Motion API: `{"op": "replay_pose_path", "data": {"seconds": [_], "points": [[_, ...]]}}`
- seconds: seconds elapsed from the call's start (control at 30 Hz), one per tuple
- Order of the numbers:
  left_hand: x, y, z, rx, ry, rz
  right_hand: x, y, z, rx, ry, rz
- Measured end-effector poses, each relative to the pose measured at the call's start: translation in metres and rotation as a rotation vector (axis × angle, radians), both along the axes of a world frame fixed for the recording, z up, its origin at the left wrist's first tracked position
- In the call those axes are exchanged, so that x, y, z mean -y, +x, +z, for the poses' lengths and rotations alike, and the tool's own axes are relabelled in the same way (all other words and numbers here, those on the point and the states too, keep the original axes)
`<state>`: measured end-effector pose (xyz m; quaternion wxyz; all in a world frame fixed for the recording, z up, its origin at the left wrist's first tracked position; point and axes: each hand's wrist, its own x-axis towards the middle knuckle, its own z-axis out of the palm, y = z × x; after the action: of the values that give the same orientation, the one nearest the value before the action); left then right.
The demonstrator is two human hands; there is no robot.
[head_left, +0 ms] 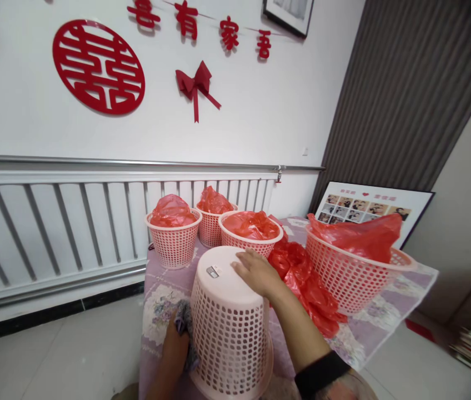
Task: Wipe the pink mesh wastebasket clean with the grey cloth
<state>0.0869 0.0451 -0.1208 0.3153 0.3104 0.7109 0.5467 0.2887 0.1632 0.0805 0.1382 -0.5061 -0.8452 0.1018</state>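
A pink perforated plastic basket (229,333) stands upside down at the table's front, its solid base with a small label facing up. My right hand (256,272) lies on that base at its right edge, fingers stretched out and palm down. Against the basket's left side, my left hand (175,344) is closed around a grey-purple cloth (186,325), which touches the basket wall. The left fingertips are partly hidden by the cloth.
Baskets lined with red plastic bags stand behind: a left one (174,244), a back one (210,229), a middle one (244,242) and a large right one (339,283). Loose red bags (302,278) lie between. A radiator (64,228) runs along the wall; a photo board (410,208) leans right.
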Motion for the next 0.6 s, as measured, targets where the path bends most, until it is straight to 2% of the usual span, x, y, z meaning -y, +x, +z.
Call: {"op": "replay_pose_path", "data": {"seconds": [0.27,0.37,0.43,0.5,0.6], "points": [[0.021,0.012,-0.028,0.026,-0.021,0.025,-0.002,0.000,-0.001,0.011,0.001,-0.003],[0.030,0.026,-0.042,0.052,-0.028,-0.003,-0.003,0.000,-0.002,0.013,0.008,0.005],[0.035,0.040,-0.047,0.032,0.041,-0.009,-0.004,0.000,-0.002,0.010,0.015,0.013],[0.039,0.057,-0.044,-0.048,0.180,0.023,-0.004,0.001,-0.003,0.007,0.017,0.018],[0.040,0.072,-0.026,-0.203,0.375,0.075,-0.004,0.001,-0.003,0.011,0.010,0.020]]}}
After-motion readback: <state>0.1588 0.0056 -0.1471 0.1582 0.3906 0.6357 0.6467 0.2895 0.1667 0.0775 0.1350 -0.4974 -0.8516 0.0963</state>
